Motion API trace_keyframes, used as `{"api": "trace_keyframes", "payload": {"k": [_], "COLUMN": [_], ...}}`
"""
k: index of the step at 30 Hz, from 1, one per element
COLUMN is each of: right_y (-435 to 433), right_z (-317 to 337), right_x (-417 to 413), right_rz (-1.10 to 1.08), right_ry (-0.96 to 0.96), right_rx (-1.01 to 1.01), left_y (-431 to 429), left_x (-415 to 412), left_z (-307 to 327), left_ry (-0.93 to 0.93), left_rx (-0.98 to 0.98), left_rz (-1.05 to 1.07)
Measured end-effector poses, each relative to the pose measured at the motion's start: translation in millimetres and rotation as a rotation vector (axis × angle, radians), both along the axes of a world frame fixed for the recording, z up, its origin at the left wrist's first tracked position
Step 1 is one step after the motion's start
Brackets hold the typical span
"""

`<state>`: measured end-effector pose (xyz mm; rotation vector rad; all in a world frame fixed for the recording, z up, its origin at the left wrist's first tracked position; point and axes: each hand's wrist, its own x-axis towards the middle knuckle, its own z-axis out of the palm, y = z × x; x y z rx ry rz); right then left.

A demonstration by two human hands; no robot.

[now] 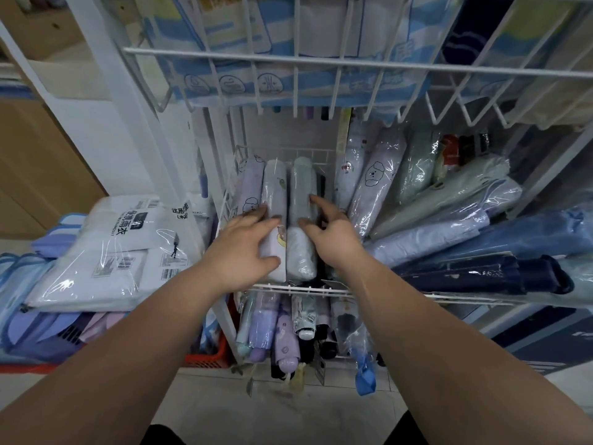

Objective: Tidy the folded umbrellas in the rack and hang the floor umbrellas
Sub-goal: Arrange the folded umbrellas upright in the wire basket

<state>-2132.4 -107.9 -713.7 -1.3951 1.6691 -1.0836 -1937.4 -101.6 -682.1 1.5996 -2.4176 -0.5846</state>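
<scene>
"So, where are the hands?"

"Reaching forward, the left hand (240, 252) clasps the grey folded umbrella (274, 187). Just right of it, the right hand (333, 234) pinches the pale green umbrella (300, 184). Both umbrellas lie touching in the wire rack (288, 288), their long axes pointing away from the wrists."

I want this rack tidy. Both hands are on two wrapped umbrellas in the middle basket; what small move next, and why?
Probably slide the pale green umbrella left against the lilac umbrella: the right hand and left hand each grip one, and a dark gap separates them.
</scene>
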Motion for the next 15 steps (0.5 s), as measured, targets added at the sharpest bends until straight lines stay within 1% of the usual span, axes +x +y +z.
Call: {"api": "trace_keyframes", "payload": {"k": [4,10,15], "right_y": [0.2,-2.1,-3.6], "right_z": [-9.7,-11.4,-3.7], "right_x": [-1.5,3.1,3.7], "right_rz": [0.043,0.104,0.119], "right_ry": [0.026,0.217,0.314], "right_rx": [-0.010,0.016,0.042], "left_y": [-1.6,-0.1,3.7], "left_x": [5.2,4.6,-0.2], "left_z": [-5.9,-7.2,-6.9], "left_ry": [0.023,-0.010,-0.060], "left_rx": [-0.016,-0.056,-0.069], "left_rz": [-0.010,-0.014,-0.027]}}
